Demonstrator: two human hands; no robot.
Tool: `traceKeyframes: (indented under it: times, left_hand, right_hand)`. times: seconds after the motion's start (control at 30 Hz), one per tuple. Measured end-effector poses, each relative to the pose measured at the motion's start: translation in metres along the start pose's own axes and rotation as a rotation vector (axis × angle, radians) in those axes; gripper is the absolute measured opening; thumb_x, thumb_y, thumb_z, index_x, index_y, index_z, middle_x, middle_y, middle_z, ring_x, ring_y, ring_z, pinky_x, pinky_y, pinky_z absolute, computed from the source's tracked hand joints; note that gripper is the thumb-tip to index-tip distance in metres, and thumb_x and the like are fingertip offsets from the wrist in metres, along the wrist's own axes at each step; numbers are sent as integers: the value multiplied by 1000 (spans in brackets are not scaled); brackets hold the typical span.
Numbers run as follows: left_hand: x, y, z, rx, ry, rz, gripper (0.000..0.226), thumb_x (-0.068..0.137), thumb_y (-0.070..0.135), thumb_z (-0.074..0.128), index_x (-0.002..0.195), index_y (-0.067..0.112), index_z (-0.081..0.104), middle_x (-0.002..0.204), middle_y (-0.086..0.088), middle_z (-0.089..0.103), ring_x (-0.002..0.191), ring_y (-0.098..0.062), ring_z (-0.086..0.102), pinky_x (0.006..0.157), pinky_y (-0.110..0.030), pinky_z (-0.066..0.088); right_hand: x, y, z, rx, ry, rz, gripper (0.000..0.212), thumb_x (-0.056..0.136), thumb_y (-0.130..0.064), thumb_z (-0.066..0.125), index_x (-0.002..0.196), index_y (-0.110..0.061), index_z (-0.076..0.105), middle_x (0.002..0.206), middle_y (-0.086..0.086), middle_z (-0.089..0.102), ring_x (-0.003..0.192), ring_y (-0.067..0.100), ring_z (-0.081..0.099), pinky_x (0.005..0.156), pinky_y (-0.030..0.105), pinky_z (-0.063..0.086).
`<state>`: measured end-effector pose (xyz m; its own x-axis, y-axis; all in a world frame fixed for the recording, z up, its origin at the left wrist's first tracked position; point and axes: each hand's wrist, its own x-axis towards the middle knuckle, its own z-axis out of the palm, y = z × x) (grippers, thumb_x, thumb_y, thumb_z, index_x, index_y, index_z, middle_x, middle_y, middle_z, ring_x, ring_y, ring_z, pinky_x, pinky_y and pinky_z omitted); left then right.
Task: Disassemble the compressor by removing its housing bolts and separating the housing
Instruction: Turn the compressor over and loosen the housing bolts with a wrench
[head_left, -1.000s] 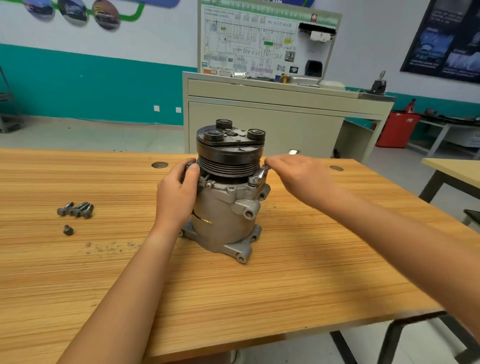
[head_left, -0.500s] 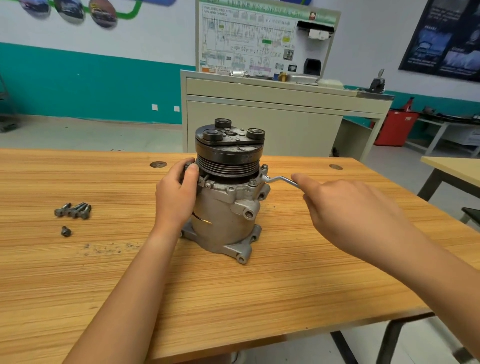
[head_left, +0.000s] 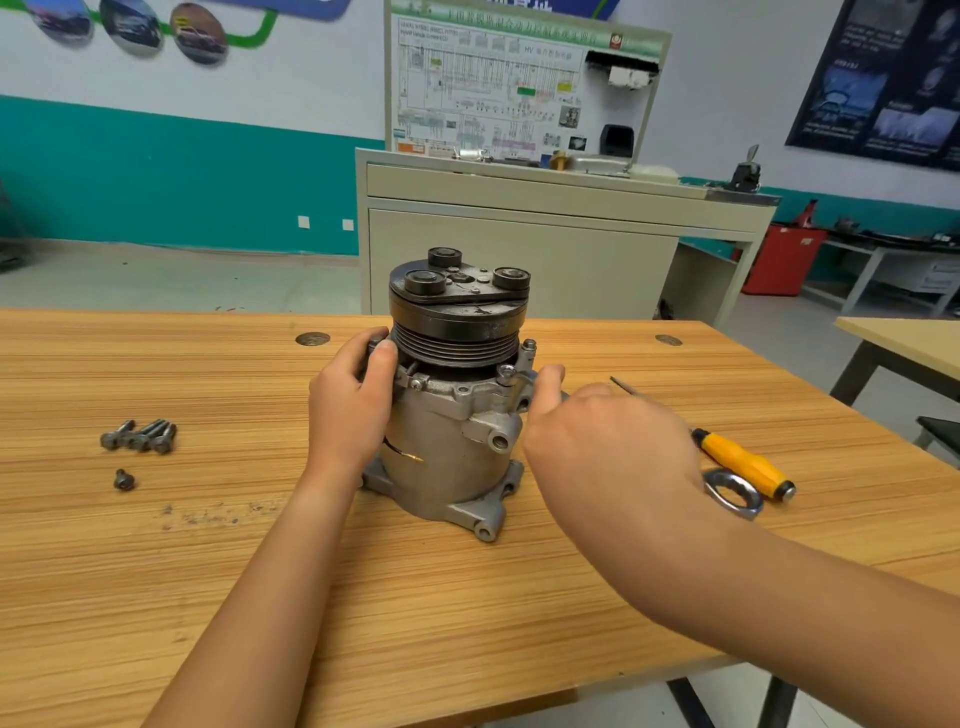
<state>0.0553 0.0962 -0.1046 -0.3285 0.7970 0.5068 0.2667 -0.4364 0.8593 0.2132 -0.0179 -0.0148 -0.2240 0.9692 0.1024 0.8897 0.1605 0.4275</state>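
Compressor (head_left: 457, 415) upright midway across the table (head_left: 467, 623), well back from its near edge, left hand (head_left: 350, 410) clasping the upper flange, right hand (head_left: 608, 447) closed round the wrench (head_left: 732, 493), swung nearer than half a second ago, loose bolts (head_left: 140, 435) toward the left edge.

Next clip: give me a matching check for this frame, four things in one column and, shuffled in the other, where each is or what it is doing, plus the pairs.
Things
1. loose bolts
2. screwdriver
3. left hand
4. wrench

Places or states
a. held in the right hand
b. lying on the table, right of the compressor
c. lying on the table, left of the compressor
d. gripping the compressor's upper left side

Pairs: 1-c, 2-b, 3-d, 4-a
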Motion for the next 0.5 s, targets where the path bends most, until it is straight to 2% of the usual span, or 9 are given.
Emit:
traceKeyframes:
  times: [0.07, 0.13, 0.2, 0.3, 0.4, 0.43, 0.5]
  left_hand:
    - [0, 1, 0, -10, 1, -4, 39, 85, 38, 40, 108, 20, 65, 95, 19, 63, 91, 7, 56, 79, -19, 45]
    - [0, 1, 1, -11, 5, -3, 47, 84, 39, 39, 114, 15, 65, 101, 11, 66, 96, 0, 57, 83, -25, 46]
    - [0, 1, 0, -11, 6, -2, 48, 83, 40, 39, 115, 16, 65, 100, 13, 65, 95, 5, 56, 83, -22, 46]
    - [1, 0, 0, -5, 3, 6, 44, 82, 41, 39, 113, 21, 64, 95, 26, 60, 89, 18, 53, 77, -12, 42]
    - [0, 1, 0, -3, 8, 2, 49, 82, 42, 39, 117, 18, 63, 103, 15, 63, 97, 4, 56, 81, -14, 43]
    - [0, 1, 0, -3, 6, 3, 51, 82, 42, 39, 118, 17, 63, 106, 11, 64, 100, 0, 56, 83, -17, 44]
    - [-1, 2, 0, -11, -2, -3, 50, 82, 42, 39, 117, 17, 64, 106, 10, 65, 101, -3, 57, 86, -24, 46]
  right_hand:
    - [-2, 1, 4, -40, 24, -1, 64, 90, 4, 35, 142, 6, -1, 96, 15, 48, 49, 12, 25, 36, 25, 19]
    - [-2, 7, 11, -110, 56, -24, 63, 90, 4, 33, 143, 2, -1, 74, 7, 34, 44, 15, 25, 35, 26, 19]
    - [2, 21, 17, -145, 96, -64, 62, 92, 0, 31, 144, -3, -2, 65, 4, 26, 43, 16, 27, 34, 26, 20]
    - [17, 52, 21, -144, 184, -158, 55, 97, -14, 29, 144, -17, 1, 64, -1, 34, 47, 12, 32, 37, 24, 21]
    - [41, 80, 28, -204, 256, -225, 59, 96, -15, 33, 142, -28, 0, 68, -6, 39, 51, 9, 36, 40, 23, 23]
    - [49, 86, 32, -198, 296, -249, 61, 94, -11, 38, 143, -28, 5, 73, -5, 46, 55, 11, 42, 41, 23, 28]
    - [66, 93, 44, -150, 423, -345, 58, 86, 2, 54, 138, -16, 35, 87, 7, 62, 64, 24, 58, 47, 28, 44]
